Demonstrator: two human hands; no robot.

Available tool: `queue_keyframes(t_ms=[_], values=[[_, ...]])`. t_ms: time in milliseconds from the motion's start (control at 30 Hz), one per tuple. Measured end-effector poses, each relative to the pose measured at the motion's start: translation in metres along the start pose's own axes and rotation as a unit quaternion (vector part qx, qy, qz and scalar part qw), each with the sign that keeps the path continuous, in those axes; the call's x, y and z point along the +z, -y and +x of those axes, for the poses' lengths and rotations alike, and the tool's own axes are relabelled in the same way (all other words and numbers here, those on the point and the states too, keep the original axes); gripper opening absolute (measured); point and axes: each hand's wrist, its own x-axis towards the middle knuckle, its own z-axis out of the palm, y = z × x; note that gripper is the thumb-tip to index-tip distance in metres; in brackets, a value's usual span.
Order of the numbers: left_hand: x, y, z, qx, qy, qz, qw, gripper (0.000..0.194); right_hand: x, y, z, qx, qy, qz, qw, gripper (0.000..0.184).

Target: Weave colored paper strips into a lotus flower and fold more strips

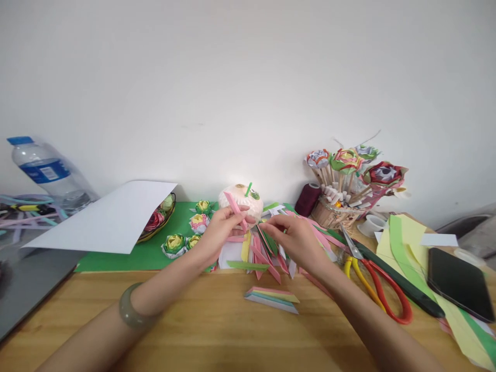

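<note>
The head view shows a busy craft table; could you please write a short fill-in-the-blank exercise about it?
1. The left hand holds a ____ paper strip.
2. The scissors have one red handle and one ____ handle.
3. The bottle cap is ____.
4. A bangle circles the person's ____ forearm.

Missing words: pink; yellow; blue; left.
</note>
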Motion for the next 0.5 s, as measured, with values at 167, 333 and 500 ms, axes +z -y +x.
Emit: queue_keyframes(t_ms=[167, 333, 500], values=[[-0.006, 0.006, 0.003, -0.038, 0.015, 0.015, 0.999, 0.035, -0.035, -0.041, 0.012, 0.055, -0.005, -0.075, 0.996, 0.025], [-0.003, 0.012, 0.005, -0.074, 0.044, 0.038, 0.996, 0.037, -0.057, -0.062, 0.016, 0.050, 0.059, -0.146, 0.986, 0.019], [0.000, 0.017, 0.005, -0.098, 0.070, 0.055, 0.991, 0.037, -0.035, -0.058, 0.015, 0.040, 0.141, -0.202, 0.968, 0.041]])
